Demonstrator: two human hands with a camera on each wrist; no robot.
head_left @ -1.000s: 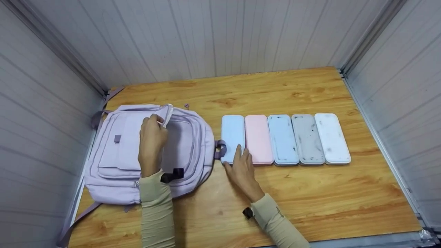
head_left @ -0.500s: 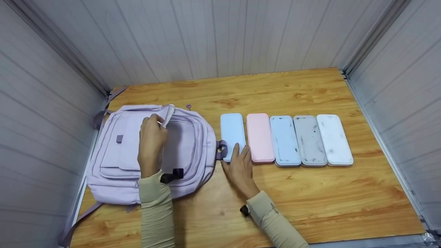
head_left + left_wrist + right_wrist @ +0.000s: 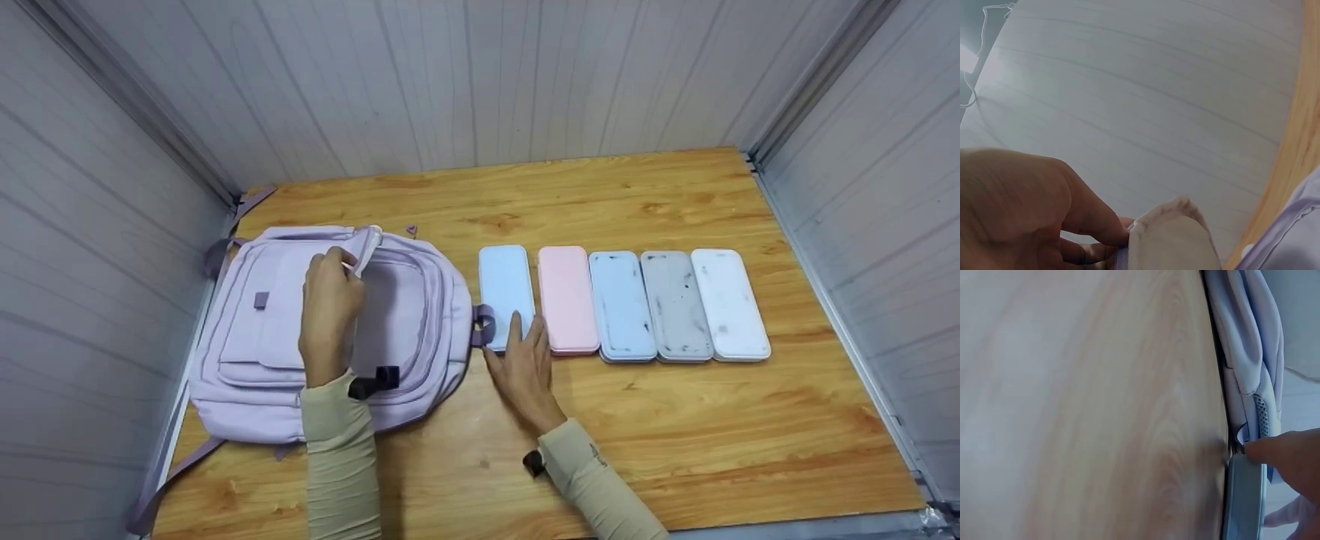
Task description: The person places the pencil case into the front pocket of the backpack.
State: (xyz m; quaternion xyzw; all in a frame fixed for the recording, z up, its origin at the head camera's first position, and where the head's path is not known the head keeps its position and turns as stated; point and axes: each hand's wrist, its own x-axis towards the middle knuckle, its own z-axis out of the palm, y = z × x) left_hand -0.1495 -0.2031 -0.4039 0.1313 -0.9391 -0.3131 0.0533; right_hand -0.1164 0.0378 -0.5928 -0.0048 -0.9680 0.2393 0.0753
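A lilac backpack (image 3: 247, 315) lies on the table with its front compartment unzipped. The left hand (image 3: 330, 307) pinches the edge of the lifted flap (image 3: 365, 247); thumb and finger on its pale lining (image 3: 1171, 242) show in the left wrist view. To the right of the bag lies a light blue pencil case (image 3: 505, 281), flat and rectangular. The right hand (image 3: 523, 379) holds its near end, thumb at the left corner and fingers over the top and right side. In the right wrist view, the thumb (image 3: 1275, 453) touches the case's end (image 3: 1244, 495).
In a row to the right lie a pink case (image 3: 568, 300), a scuffed blue case (image 3: 622, 307), a grey case (image 3: 675, 307) and a white case (image 3: 730, 304). The bag's dark loop (image 3: 482, 326) lies by the blue case. Panel walls (image 3: 480, 82) surround the table.
The light blue case has shifted slightly away from the pink one, and a narrow gap shows between them. The right hand moved slightly left with it. The left hand stays on the flap.
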